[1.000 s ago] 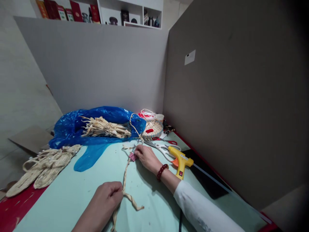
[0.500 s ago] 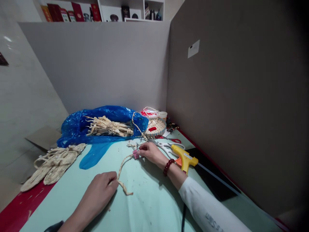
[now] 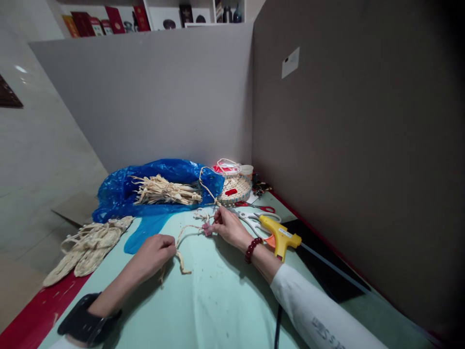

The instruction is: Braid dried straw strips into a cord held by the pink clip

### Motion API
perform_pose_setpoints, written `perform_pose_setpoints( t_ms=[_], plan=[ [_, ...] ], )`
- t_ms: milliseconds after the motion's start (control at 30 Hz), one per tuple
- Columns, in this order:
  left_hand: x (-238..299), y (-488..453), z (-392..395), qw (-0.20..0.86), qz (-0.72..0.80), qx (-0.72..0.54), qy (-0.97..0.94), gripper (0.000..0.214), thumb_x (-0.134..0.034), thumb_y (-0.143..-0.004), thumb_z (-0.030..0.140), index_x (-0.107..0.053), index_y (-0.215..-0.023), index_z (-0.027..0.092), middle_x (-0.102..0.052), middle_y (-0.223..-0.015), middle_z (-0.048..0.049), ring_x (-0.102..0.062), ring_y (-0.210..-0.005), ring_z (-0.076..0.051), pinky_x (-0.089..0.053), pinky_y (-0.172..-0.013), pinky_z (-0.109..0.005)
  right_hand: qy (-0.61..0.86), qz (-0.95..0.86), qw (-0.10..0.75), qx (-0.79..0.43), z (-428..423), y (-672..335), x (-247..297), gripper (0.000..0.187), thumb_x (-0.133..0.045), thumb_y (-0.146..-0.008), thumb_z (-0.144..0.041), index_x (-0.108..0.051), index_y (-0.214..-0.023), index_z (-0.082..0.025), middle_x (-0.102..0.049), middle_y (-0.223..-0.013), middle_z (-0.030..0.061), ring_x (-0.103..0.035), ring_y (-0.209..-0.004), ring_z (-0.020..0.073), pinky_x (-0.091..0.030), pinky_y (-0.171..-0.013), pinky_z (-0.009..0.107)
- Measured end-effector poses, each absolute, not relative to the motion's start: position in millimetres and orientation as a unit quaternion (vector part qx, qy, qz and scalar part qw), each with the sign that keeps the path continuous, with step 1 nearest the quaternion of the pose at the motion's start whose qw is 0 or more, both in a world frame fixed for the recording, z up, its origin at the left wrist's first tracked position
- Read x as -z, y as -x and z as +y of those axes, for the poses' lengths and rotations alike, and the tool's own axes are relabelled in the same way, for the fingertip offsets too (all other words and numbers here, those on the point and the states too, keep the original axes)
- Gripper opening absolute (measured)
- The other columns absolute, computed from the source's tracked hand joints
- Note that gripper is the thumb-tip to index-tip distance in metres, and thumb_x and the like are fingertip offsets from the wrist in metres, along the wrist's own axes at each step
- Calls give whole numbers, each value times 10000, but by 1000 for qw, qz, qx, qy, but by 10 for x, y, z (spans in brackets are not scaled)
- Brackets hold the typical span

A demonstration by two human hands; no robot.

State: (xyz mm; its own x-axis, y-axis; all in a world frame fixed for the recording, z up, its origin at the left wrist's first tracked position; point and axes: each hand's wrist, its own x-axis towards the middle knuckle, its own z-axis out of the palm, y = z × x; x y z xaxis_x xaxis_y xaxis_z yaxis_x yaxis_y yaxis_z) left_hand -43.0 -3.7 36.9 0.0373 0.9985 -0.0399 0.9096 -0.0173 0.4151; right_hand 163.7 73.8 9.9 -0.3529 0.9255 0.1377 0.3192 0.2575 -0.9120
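A thin pale cord of twisted straw (image 3: pixel 187 227) runs between my two hands. My left hand (image 3: pixel 156 257) is closed around its near part, and a loose end hangs down beside the fingers over the table. With thumb and fingers pinched together, my right hand (image 3: pixel 228 228) holds a small pink clip (image 3: pixel 207 229) at the far part of the cord. Frayed straw ends show just beyond the clip. Right behind my right hand lie white-handled scissors (image 3: pixel 254 220). A yellow glue gun (image 3: pixel 279 236) rests to the right of my wrist.
A blue plastic bag (image 3: pixel 119 186) with a bundle of dried straw (image 3: pixel 165 190) lies at the back. Woven straw sandals (image 3: pixel 90 247) are on the left. Behind the scissors are a round woven basket (image 3: pixel 240 189), a cup (image 3: pixel 246 170) and red-handled scissors (image 3: pixel 265 209). Grey partitions (image 3: pixel 174 97) border the table.
My left hand has moved up and away from me with the cord, and the loose end has risen with it. My right hand stays at the pink clip.
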Motion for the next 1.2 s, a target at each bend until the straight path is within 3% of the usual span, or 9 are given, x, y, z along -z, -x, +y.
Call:
perform_pose_setpoints(
  t_ms=[267, 800, 1200],
  plan=[
    [-417, 473, 182, 173, 666, -146, -711, 206, -384, -673, 251, -260, -509, 236, -245, -542, 52, -299, -556, -135, -172, -537, -292, 467, -709, 381, -367, 749, -1630, -101, 341, -690, -641, -199, -350, -650, -212, -459, -627, -54, -429, -639, 122, -264, -554, 224],
    [-247, 85, 344, 115, 594, -114, -788, 189, -411, -684, 153, -306, -545, 225, -283, -500, 72, -269, -509, -123, -136, -538, -311, 450, -739, 347, -362, 758, -1637, -122, 365, -716, -625, -184, -351, -623, -197, -478, -602, -65, -418, -631, 107, -256, -548, 222],
    [-132, 146, 393, 143, 597, -134, -778, 193, -365, -793, 250, -345, -602, 231, -436, -575, 43, -412, -575, -148, -244, -551, -278, 433, -775, 297, -352, 787, -1657, -68, 176, -738, -674, -205, -604, -773, -151, -571, -682, -20, -503, -682, 131, -311, -577, 229]
  ],
)
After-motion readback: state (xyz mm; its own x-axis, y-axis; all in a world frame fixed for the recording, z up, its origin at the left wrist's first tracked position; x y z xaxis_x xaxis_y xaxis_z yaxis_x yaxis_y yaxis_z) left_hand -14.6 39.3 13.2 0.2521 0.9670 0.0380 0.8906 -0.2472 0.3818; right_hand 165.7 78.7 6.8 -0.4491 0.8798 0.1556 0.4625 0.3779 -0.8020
